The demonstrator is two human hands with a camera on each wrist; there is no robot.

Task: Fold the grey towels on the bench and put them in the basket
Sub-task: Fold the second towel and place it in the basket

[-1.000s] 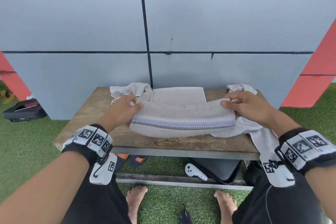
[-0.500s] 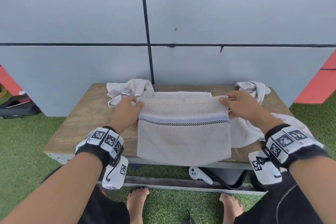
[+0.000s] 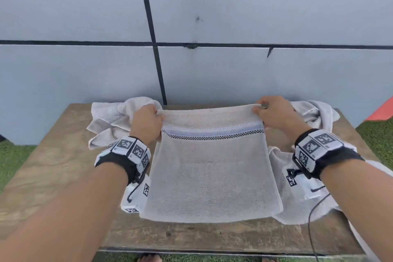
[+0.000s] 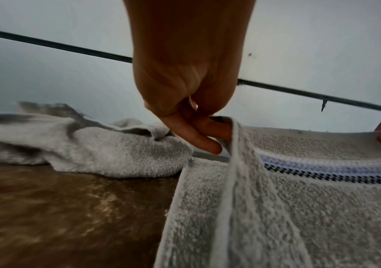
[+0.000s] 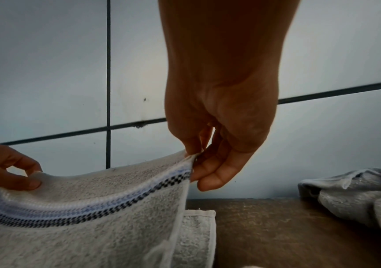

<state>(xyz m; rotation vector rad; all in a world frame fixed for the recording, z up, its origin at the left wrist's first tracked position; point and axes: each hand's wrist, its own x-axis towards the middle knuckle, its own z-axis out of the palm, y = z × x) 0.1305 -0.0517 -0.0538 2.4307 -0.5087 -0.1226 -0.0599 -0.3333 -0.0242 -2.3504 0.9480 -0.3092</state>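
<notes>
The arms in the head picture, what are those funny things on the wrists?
Each bare forearm, no sleeves, wears a black wristband covered with white squares printed in black blocky codes. A white camera box with more codes hangs under the left wrist, another under the right, trailing a thin black cable.

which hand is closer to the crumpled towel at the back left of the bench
Left. The left hand pinches the striped towel's left top corner right beside the crumpled towel. The right hand pinches the opposite corner, across the towel's full width.
</notes>
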